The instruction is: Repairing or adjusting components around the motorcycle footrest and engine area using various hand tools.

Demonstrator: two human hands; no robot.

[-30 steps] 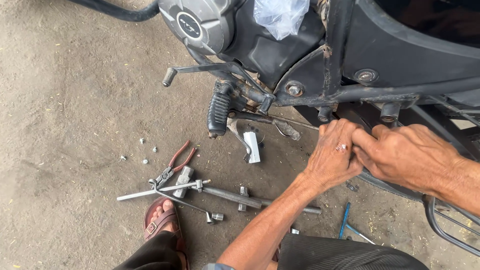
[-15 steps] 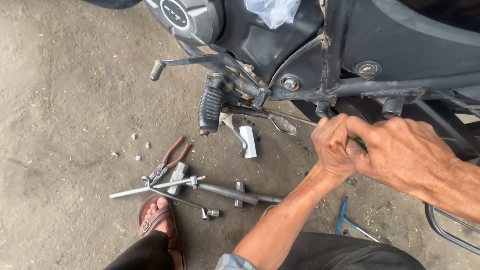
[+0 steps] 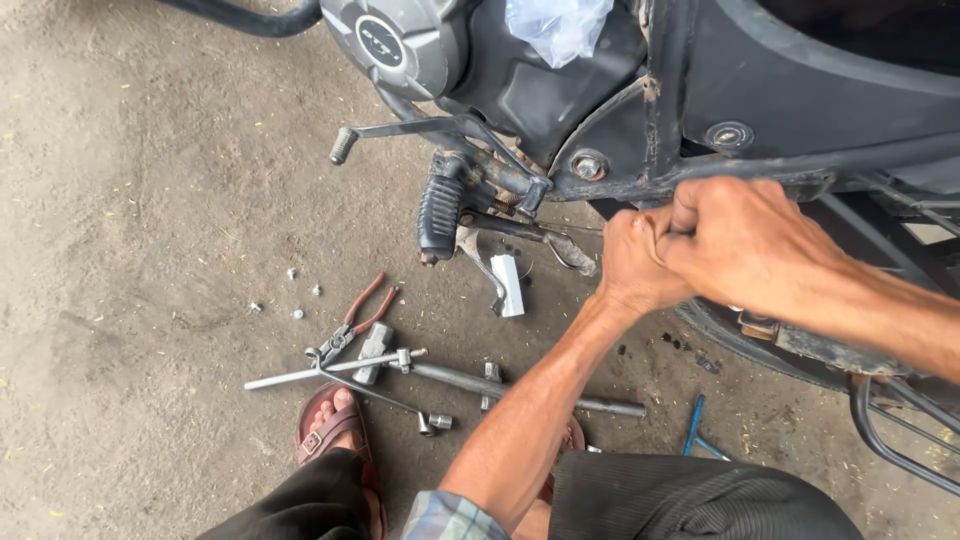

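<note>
head: hands (image 3: 700,250) clasped (tight) – grimy black frame (image 3: 700,130).

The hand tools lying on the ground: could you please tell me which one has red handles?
The pliers with red handles, lying at the upper end of the tool pile. The long steel rod and the other wrenches beside them are bare grey metal.

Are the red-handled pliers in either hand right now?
No: the red-handled pliers lie on the ground beside the long rod, while the left hand and right hand are clasped at the motorcycle frame.
</note>
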